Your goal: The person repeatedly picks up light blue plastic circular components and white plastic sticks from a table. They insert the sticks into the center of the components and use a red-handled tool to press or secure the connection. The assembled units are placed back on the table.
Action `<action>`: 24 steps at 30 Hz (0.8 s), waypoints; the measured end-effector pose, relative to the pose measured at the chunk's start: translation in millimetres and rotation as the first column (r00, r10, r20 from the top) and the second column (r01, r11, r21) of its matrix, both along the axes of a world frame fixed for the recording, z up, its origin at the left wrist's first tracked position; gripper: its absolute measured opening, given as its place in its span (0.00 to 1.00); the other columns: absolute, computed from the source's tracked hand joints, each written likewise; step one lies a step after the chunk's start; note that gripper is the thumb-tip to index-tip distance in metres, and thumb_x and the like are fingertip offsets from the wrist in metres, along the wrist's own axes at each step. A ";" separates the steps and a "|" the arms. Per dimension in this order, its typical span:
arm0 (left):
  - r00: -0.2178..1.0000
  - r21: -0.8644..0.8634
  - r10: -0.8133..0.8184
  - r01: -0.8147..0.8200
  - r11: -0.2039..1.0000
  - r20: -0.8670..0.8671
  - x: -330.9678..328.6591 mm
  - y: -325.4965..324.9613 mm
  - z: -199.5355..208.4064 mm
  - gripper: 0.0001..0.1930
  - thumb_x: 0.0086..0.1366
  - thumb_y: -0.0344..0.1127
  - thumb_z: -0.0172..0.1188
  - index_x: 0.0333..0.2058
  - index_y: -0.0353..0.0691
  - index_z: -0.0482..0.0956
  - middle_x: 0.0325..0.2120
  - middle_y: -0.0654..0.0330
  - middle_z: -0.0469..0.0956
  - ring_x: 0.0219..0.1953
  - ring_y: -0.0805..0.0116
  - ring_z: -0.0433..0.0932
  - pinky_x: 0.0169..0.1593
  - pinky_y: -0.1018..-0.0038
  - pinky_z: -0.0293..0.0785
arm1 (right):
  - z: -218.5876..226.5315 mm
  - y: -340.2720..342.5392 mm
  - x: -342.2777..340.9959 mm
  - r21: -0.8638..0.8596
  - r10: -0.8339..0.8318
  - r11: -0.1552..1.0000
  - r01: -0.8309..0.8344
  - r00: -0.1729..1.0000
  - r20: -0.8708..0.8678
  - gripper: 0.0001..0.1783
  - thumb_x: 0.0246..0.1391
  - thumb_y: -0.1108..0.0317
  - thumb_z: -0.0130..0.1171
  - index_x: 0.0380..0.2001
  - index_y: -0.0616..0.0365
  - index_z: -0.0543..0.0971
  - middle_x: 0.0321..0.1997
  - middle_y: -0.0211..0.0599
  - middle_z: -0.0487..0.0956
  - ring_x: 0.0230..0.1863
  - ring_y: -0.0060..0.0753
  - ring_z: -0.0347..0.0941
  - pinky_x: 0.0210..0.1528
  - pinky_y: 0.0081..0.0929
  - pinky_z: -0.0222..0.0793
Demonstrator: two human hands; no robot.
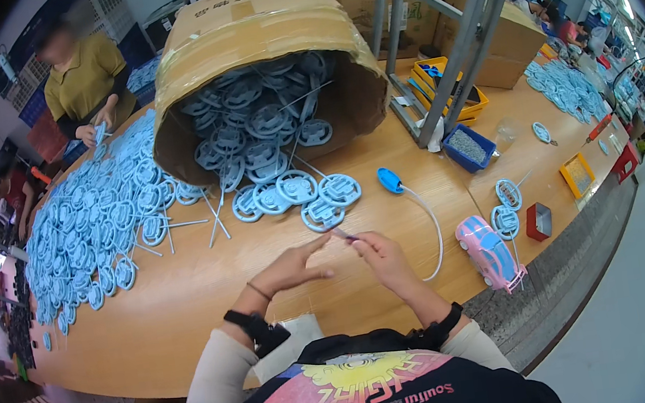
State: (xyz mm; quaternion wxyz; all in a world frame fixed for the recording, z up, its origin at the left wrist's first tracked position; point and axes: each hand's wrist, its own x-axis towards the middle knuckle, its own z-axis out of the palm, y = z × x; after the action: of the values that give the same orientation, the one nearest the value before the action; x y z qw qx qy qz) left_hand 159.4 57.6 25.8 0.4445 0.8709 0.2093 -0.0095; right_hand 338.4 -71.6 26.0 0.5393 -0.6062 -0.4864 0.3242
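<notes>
My left hand (289,269) reaches over the table with its fingers stretched out and thumb apart, holding nothing that I can see. Its fingertips come close to a light blue toy steering wheel (322,213) at the front of a small cluster by the box mouth. In my right hand (383,259), thumb and fingers pinch a slim tool with a dark end (346,236); its thin pale tip points toward that wheel. Whether the tip touches it, I cannot tell. To the right lies a blue oval piece (390,180) with a white cord (436,224) curving toward me.
A tipped carton (261,28) full of blue wheels faces me. A large heap (109,203) of them with rods covers the left, where a co-worker (85,73) handles one. At right are a pink toy car (490,252), a blue bin (469,148) and a metal frame (471,30).
</notes>
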 end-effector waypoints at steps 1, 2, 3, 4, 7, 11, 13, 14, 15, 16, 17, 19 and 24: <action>1.000 0.089 0.005 -0.007 0.996 0.026 12.7 19.5 -23.6 0.40 0.50 0.50 0.63 0.57 0.34 0.59 0.51 0.42 0.66 0.53 0.49 0.66 0.55 0.65 0.62 | 3.5 -2.4 8.2 0.050 -0.101 0.994 0.099 0.994 0.047 0.10 0.54 0.68 0.52 0.35 0.62 0.76 0.21 0.35 0.71 0.27 0.26 0.67 0.31 0.23 0.63; 0.997 0.178 0.067 -0.073 0.981 0.035 30.4 33.7 -33.2 0.39 0.50 0.50 0.62 0.56 0.33 0.60 0.50 0.41 0.67 0.53 0.48 0.66 0.55 0.65 0.62 | 8.3 -5.9 16.7 0.032 -0.112 0.993 0.110 0.989 0.100 0.09 0.54 0.69 0.52 0.36 0.62 0.76 0.22 0.36 0.71 0.26 0.26 0.68 0.30 0.23 0.64; 0.990 0.266 0.130 -0.138 0.954 0.048 50.4 44.5 -38.4 0.38 0.51 0.51 0.61 0.55 0.33 0.61 0.49 0.40 0.67 0.52 0.47 0.66 0.54 0.64 0.63 | 14.4 -9.7 23.7 0.017 -0.121 0.993 0.120 0.981 0.150 0.10 0.53 0.70 0.51 0.37 0.62 0.75 0.23 0.37 0.72 0.26 0.27 0.69 0.30 0.23 0.64; 0.980 0.352 0.187 -0.200 0.914 0.070 70.4 51.0 -40.0 0.37 0.51 0.52 0.60 0.54 0.32 0.62 0.48 0.40 0.68 0.52 0.46 0.66 0.54 0.64 0.63 | 18.4 -12.2 29.4 0.003 -0.131 0.991 0.133 0.971 0.201 0.10 0.53 0.71 0.51 0.38 0.62 0.75 0.24 0.39 0.73 0.26 0.28 0.69 0.30 0.23 0.64; 0.938 0.539 0.340 -0.320 0.779 0.066 134.4 53.7 -43.4 0.39 0.49 0.53 0.61 0.53 0.31 0.62 0.48 0.38 0.65 0.53 0.43 0.63 0.54 0.62 0.63 | 16.8 -18.3 29.5 0.018 -0.204 0.979 0.204 0.979 0.012 0.11 0.53 0.70 0.52 0.39 0.61 0.73 0.23 0.39 0.74 0.23 0.29 0.69 0.26 0.25 0.63; 0.897 0.693 0.405 -0.178 0.699 -0.179 165.0 50.7 -58.7 0.41 0.45 0.53 0.64 0.53 0.32 0.62 0.47 0.39 0.65 0.52 0.44 0.63 0.52 0.63 0.64 | 14.2 -21.6 31.1 -0.023 -0.260 0.965 0.261 0.965 0.037 0.11 0.53 0.67 0.52 0.38 0.60 0.73 0.20 0.38 0.74 0.21 0.27 0.70 0.25 0.24 0.64; 0.943 0.621 0.300 -0.148 0.770 -0.146 153.2 59.7 -70.0 0.39 0.44 0.51 0.64 0.52 0.32 0.63 0.47 0.41 0.66 0.53 0.45 0.63 0.52 0.63 0.64 | 14.6 -25.0 32.1 -0.084 -0.274 0.957 0.279 0.959 0.071 0.10 0.53 0.65 0.53 0.36 0.60 0.73 0.20 0.37 0.74 0.22 0.25 0.71 0.26 0.24 0.65; 0.958 0.581 0.256 -0.137 0.803 -0.127 144.8 62.3 -74.6 0.39 0.44 0.49 0.63 0.51 0.32 0.63 0.47 0.42 0.66 0.53 0.46 0.63 0.52 0.64 0.65 | 12.1 -23.7 34.4 -0.106 -0.282 0.952 0.287 0.957 0.062 0.11 0.53 0.64 0.54 0.35 0.61 0.74 0.20 0.37 0.74 0.21 0.24 0.70 0.25 0.24 0.64; 0.977 0.544 0.212 -0.159 0.824 -0.037 134.5 53.8 -63.3 0.36 0.41 0.42 0.66 0.50 0.33 0.65 0.48 0.44 0.66 0.53 0.47 0.63 0.53 0.63 0.63 | 5.8 -20.6 39.0 -0.131 -0.287 0.947 0.292 0.956 0.052 0.12 0.52 0.62 0.55 0.33 0.62 0.74 0.19 0.37 0.74 0.21 0.24 0.69 0.25 0.23 0.64; 0.990 0.557 0.117 -0.140 0.818 0.076 122.8 44.0 -55.0 0.36 0.40 0.40 0.66 0.50 0.34 0.65 0.48 0.45 0.66 0.53 0.47 0.63 0.54 0.63 0.63 | -1.3 -16.4 42.6 -0.155 -0.294 0.942 0.296 0.955 0.042 0.14 0.52 0.61 0.56 0.32 0.63 0.75 0.19 0.36 0.73 0.21 0.23 0.69 0.25 0.23 0.63; 0.982 0.572 0.022 -0.126 0.811 0.185 108.6 32.6 -48.8 0.37 0.39 0.39 0.67 0.50 0.34 0.65 0.49 0.45 0.66 0.53 0.47 0.63 0.55 0.62 0.62 | -18.7 -10.3 46.2 -0.153 -0.297 0.943 0.296 0.955 0.014 0.15 0.51 0.60 0.56 0.30 0.63 0.75 0.18 0.35 0.72 0.21 0.22 0.67 0.24 0.23 0.62; 0.951 0.613 -0.133 -0.070 0.787 0.278 78.9 9.1 -27.7 0.38 0.38 0.37 0.69 0.51 0.35 0.64 0.50 0.46 0.65 0.54 0.47 0.62 0.56 0.61 0.60 | -53.5 5.7 48.2 -0.142 -0.306 0.944 0.297 0.951 -0.047 0.18 0.50 0.57 0.58 0.26 0.65 0.76 0.16 0.31 0.71 0.20 0.19 0.64 0.23 0.22 0.59; 0.947 0.678 -0.064 -0.177 0.714 0.314 11.6 -32.8 31.7 0.42 0.39 0.37 0.70 0.54 0.36 0.60 0.53 0.48 0.62 0.57 0.47 0.59 0.59 0.60 0.56 | -18.0 21.9 22.8 -0.330 0.021 0.935 -0.127 0.951 -0.309 0.19 0.52 0.56 0.56 0.25 0.64 0.78 0.17 0.24 0.70 0.22 0.14 0.60 0.23 0.19 0.56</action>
State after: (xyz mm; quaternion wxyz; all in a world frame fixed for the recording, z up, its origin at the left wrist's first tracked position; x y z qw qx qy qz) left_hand 171.0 24.9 57.5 0.1106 0.9568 0.1505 0.2228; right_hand 361.3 -49.7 8.0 0.4791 -0.6163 -0.3568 0.5132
